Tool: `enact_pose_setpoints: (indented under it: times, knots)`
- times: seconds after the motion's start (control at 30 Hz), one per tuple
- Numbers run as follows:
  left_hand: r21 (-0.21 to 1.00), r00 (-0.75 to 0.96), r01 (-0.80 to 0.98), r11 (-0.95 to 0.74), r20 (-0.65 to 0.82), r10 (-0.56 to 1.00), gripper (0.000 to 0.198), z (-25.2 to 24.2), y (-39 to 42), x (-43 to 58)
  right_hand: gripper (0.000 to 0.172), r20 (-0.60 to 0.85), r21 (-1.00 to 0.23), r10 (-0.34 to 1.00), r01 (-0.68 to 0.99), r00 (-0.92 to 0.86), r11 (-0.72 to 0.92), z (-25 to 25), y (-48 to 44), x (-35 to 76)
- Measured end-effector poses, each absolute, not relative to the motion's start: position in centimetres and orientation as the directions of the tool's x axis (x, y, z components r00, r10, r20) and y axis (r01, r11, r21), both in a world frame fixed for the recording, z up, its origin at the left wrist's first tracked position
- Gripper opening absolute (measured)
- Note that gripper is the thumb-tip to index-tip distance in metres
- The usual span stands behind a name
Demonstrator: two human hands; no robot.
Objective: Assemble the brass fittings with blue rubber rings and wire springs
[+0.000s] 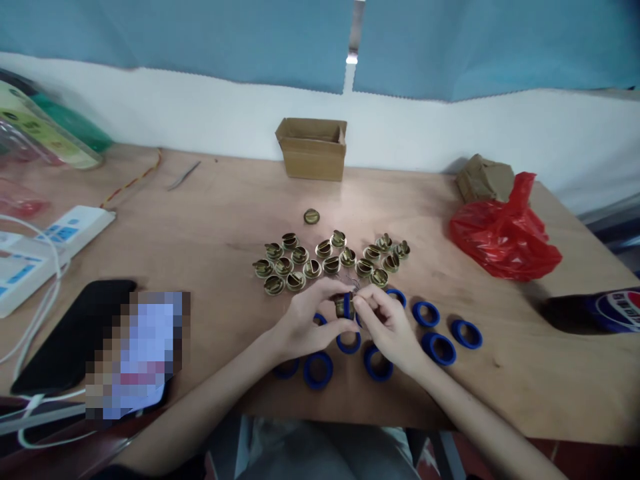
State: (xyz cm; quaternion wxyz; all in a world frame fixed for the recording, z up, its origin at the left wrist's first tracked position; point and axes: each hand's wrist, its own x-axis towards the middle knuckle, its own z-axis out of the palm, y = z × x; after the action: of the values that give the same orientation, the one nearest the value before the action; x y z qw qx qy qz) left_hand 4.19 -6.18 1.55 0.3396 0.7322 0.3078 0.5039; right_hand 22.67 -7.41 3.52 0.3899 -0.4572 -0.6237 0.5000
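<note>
My left hand (306, 321) is closed around a brass round fitting (340, 307), thumb below and fingers above. A blue ring (347, 305) sits around the fitting. My right hand (389, 328) pinches at its right side; whatever is between those fingertips is too small to make out. Thin dark wire-like strands (354, 281) show just above the fingertips. Several brass fittings with upright tabs (313, 269) stand in loose groups beyond my hands, and one lone fitting (311, 217) lies farther back. Several loose blue rings (318, 370) lie around and under my hands, some partly hidden.
An open cardboard box (315, 160) stands against the wall. At right are a red plastic bag (505, 233), a brown paper-like package (484, 179) and a dark bottle (590, 312) on its side. A power strip (75, 230), a black phone-like device (75, 333) and tweezers (184, 175) lie left.
</note>
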Motion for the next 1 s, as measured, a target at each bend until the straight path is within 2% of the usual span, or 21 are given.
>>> enact_pose_setpoints:
  times: [0.1, 0.27, 0.47, 0.7, 1.0]
  knots:
    - [0.93, 0.346, -0.012, -0.366, 0.348, 0.871, 0.037, 2.2, -6.5, 4.6, 0.034, 0.008, -0.988, 0.968, 0.148, -0.251, 0.046, 3.4, -7.6, 22.7]
    - [0.971, 0.403, -0.053, -0.232, 0.233, 0.885, 0.018, 3.3, -6.2, 4.4, 0.035, -0.062, -0.992, 0.966, 0.123, -0.253, -0.032, 3.4, -7.9, 22.5]
    - [0.996, 0.443, -0.033, -0.079, 0.085, 0.893, 0.025, 3.4, -5.8, 4.2, 0.036, -0.109, -0.992, 0.964, 0.087, -0.242, -0.09, 3.1, -8.1, 22.2]
    - [0.998, 0.43, -0.06, 0.033, -0.004, 0.903, 0.031, 3.5, -5.6, 4.3, 0.037, -0.139, -0.988, 0.963, 0.096, -0.232, -0.12, 3.0, -8.2, 21.9]
    - [0.997, 0.418, -0.066, 0.039, -0.008, 0.909, 0.03, 3.5, -5.9, 4.7, 0.035, -0.139, -0.983, 0.974, 0.145, -0.176, -0.114, 3.4, -8.3, 21.7]
